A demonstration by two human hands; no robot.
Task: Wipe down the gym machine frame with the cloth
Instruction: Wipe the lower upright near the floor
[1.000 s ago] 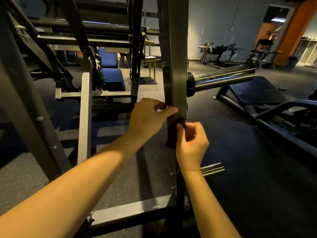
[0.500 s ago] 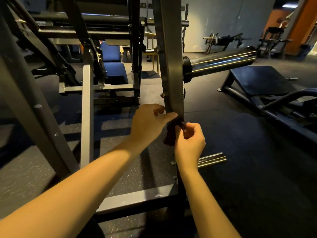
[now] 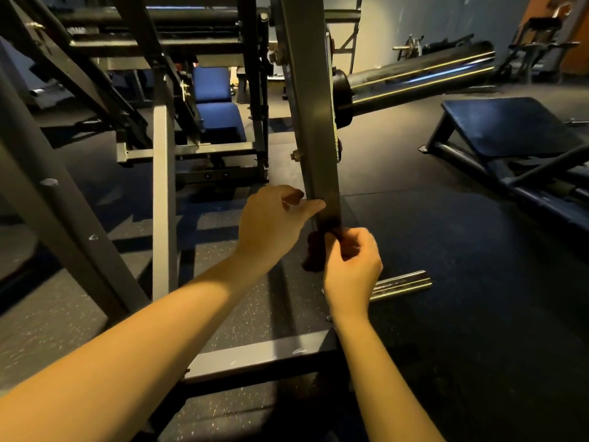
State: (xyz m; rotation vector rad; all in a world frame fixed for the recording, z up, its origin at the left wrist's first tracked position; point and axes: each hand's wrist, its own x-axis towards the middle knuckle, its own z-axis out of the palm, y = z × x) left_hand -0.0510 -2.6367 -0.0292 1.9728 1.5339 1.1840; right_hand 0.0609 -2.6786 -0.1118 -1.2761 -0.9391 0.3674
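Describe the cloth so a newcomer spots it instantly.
Find the grey upright post in mid-frame, with the thick chrome sleeve jutting off its right side. Follow it down: the cloth is the dark bunched wad the right hand pinches against the post. It is the only soft thing among bare metal.

The floor (image 3: pixel 446 250) was dark rubber matting with pale specks, and a seam ran right of centre. The machine frame (image 3: pixel 264 352) stood on it with a grey base crossbar at near centre and grey uprights to the left. A short chrome bar (image 3: pixel 401 283) sat low, just right of the frame; contact with the floor could not be told. A blue padded bench (image 3: pixel 216 113) stood at far centre. A dark angled platform (image 3: pixel 503 126) on tube legs stood at right, well apart from the frame.
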